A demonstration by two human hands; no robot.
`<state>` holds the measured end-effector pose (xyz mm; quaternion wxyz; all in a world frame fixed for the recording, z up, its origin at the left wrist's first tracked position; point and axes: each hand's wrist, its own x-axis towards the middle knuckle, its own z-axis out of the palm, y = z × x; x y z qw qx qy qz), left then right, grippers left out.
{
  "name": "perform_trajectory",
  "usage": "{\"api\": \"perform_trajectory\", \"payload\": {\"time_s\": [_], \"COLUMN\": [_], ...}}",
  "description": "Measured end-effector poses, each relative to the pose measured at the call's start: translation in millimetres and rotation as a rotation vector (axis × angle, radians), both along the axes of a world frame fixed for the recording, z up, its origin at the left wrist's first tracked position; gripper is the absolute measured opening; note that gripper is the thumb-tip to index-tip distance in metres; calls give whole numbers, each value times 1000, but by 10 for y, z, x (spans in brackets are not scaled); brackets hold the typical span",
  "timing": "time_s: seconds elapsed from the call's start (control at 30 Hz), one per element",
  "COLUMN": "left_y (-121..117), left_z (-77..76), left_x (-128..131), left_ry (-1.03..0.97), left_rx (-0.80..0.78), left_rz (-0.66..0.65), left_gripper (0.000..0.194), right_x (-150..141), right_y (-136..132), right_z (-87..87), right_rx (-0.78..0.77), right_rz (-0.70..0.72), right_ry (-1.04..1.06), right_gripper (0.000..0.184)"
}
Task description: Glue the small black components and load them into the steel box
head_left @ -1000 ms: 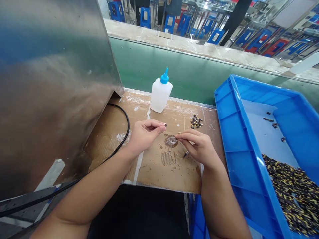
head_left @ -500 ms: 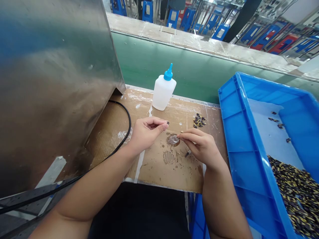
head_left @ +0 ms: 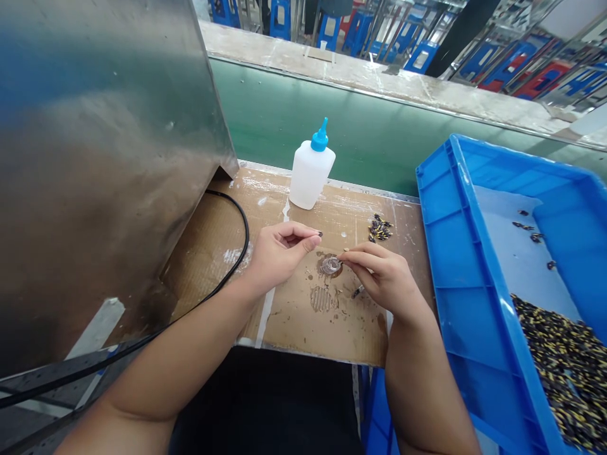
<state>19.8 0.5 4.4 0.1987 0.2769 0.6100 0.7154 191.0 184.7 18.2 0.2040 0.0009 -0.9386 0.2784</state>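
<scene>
My left hand (head_left: 279, 254) is closed in a pinch, with a small dark piece (head_left: 320, 234) showing at the fingertips, above the cardboard. To its right, my right hand (head_left: 379, 275) also pinches, its fingertips at the right rim of a small clear round dish (head_left: 330, 265). What those fingers hold is too small to make out. Wet-looking cardboard surrounds the dish. Just behind my right hand lies a loose pile of small black-and-yellow parts (head_left: 380, 229). A small dark object (head_left: 358, 291) lies partly beneath my right hand.
A white squeeze bottle (head_left: 312, 177) with a blue nozzle stands at the back of the cardboard-covered table (head_left: 303, 335). On the right is a blue crate (head_left: 467, 291) with many black-and-yellow parts. A metal cabinet (head_left: 109, 158) and a black cable (head_left: 246, 224) are on the left.
Both hands hold nearly the same places and pinches. The whole view has shifted very slightly; nothing has been visibly picked up or let go.
</scene>
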Motion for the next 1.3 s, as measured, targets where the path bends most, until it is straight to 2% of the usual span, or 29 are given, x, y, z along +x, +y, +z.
{"api": "perform_trajectory", "payload": {"time_s": [0.13, 0.3, 0.5, 0.6, 0.73, 0.83, 0.93, 1.13, 1.2, 1.3], "left_y": [-2, 12, 4, -15, -30, -29, -24, -18, -21, -29], "left_z": [-7, -9, 93, 135, 137, 128, 132, 144, 137, 121], "left_x": [-4, -13, -17, 14, 80, 110, 106, 40, 25, 18], "left_ry": [-47, -313, -573, -656, -682, -673, -679, -678, -658, -631], "left_rx": [13, 122, 217, 235, 198, 168, 163, 187, 171, 159], "left_rz": [-8, -61, -123, -165, -204, -208, -200, -132, -117, -110], "left_gripper": [18, 27, 34, 33, 35, 36, 37, 35, 37, 37], "right_x": [10, 22, 32, 17, -51, -103, -84, 99, 118, 109], "right_y": [7, 31, 38, -54, -298, -440, -438, -201, -143, -73], "right_z": [9, -16, -13, 23, 67, 79, 76, 114, 148, 180], "right_rx": [-27, -8, -6, -142, -504, -655, -622, -448, -364, -213], "right_rz": [-21, -46, -115, -170, -221, -228, -227, -252, -216, -89], "right_ry": [10, -33, -15, 98, 270, 349, 430, 585, 499, 179], "right_gripper": [20, 15, 11, 9, 4, 10, 9, 10, 8, 8]}}
